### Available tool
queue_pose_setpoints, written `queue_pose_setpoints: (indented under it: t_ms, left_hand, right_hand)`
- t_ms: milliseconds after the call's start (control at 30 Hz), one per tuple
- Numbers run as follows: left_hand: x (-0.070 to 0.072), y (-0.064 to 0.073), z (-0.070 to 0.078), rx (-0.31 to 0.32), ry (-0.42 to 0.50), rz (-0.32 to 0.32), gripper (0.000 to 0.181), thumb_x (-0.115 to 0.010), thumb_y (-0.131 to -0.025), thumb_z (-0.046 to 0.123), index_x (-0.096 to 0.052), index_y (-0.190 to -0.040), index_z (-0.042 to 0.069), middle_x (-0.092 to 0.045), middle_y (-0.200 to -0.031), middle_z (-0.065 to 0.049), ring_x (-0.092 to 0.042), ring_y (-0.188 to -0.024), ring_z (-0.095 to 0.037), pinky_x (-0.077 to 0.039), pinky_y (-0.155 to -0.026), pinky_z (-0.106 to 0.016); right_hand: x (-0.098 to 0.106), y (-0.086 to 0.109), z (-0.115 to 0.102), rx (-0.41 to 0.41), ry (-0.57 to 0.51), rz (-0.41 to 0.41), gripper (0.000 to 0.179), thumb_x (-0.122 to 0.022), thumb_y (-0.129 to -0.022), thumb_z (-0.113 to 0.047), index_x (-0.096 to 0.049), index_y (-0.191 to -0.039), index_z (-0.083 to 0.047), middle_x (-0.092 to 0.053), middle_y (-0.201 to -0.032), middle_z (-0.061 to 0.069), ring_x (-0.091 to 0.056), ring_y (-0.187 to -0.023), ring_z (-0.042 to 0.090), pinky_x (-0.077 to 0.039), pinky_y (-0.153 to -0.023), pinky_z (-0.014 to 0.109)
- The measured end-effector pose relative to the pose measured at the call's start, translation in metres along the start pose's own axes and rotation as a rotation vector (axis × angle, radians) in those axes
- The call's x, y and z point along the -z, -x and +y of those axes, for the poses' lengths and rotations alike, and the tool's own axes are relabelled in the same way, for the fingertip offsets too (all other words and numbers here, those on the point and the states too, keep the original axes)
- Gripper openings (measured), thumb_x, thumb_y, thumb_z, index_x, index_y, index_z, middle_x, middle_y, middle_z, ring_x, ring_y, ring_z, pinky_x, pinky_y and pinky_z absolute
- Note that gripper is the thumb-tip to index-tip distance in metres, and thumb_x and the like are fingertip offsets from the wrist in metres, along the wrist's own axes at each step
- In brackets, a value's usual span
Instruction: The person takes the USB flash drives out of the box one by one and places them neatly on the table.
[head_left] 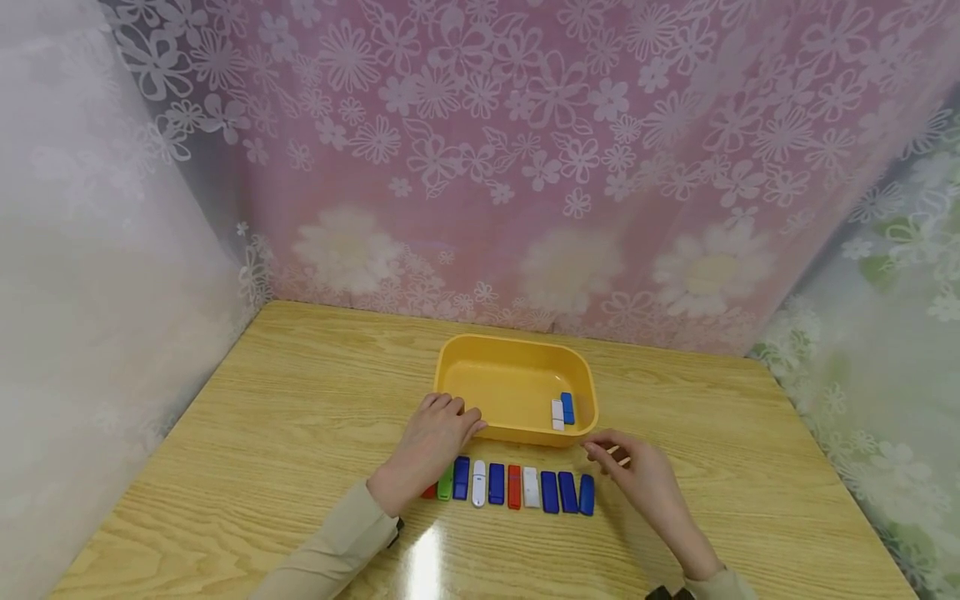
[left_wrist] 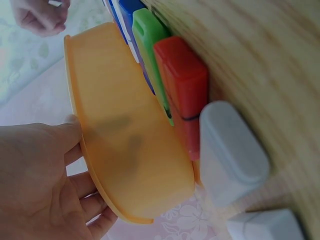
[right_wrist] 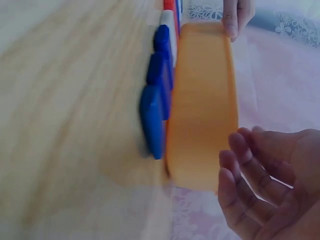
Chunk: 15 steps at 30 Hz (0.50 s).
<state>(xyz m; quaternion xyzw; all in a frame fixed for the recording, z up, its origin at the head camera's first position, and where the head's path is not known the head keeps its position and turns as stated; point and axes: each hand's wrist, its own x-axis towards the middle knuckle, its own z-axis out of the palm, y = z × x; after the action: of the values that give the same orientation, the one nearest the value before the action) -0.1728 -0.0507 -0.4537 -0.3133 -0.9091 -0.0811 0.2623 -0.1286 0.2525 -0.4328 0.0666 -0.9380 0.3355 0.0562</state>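
Note:
A yellow plastic bin point(head_left: 517, 436) stands on the table, with a white USB stick point(head_left: 557, 415) and a blue USB stick point(head_left: 567, 408) at its right end. My left hand point(head_left: 438, 433) grips the rim at the front left corner; its thumb point(left_wrist: 71, 131) lies at the edge in the left wrist view. By the front right corner, my right hand point(head_left: 637, 475) has loosely bent fingers and holds nothing. Before the bin runs a row of several USB sticks, among them a green one point(head_left: 446, 482), a red one point(head_left: 513, 487) and a blue one point(head_left: 587, 495).
The left forearm and hand cover the row's left end in the head view. There, the left wrist view shows a red stick point(left_wrist: 182, 85) and two whitish ones, the nearer a rounded one point(left_wrist: 232, 150). A pink flowered curtain point(head_left: 487, 167) hangs behind the wooden table point(head_left: 300, 417).

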Motion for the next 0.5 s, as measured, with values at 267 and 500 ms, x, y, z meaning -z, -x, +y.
queue_pose_setpoints:
  t_ms: [267, 500]
  left_hand:
    - [0.000, 0.000, 0.000, -0.008, 0.009, 0.021, 0.025, -0.064, -0.099, 0.034, -0.063, -0.081, 0.017, -0.058, -0.071, 0.001, -0.054, -0.069, -0.018, -0.051, -0.080, -0.034]
    - [0.001, 0.001, 0.000, -0.002, 0.023, 0.007, 0.025, -0.062, -0.101, 0.034, -0.065, -0.082, 0.017, -0.058, -0.072, 0.001, -0.054, -0.070, -0.018, -0.050, -0.080, -0.034]
  right_hand:
    - [0.008, -0.021, -0.018, 0.154, 0.059, 0.124, 0.014, -0.065, -0.101, -0.020, -0.075, -0.105, -0.011, -0.073, -0.084, 0.000, -0.068, -0.070, 0.017, -0.055, -0.061, 0.025]
    - [0.002, -0.054, -0.025, 0.234, 0.195, 0.123, 0.015, -0.070, -0.096, -0.008, -0.073, -0.110, -0.011, -0.072, -0.092, 0.004, -0.067, -0.072, 0.016, -0.057, -0.064, 0.034]
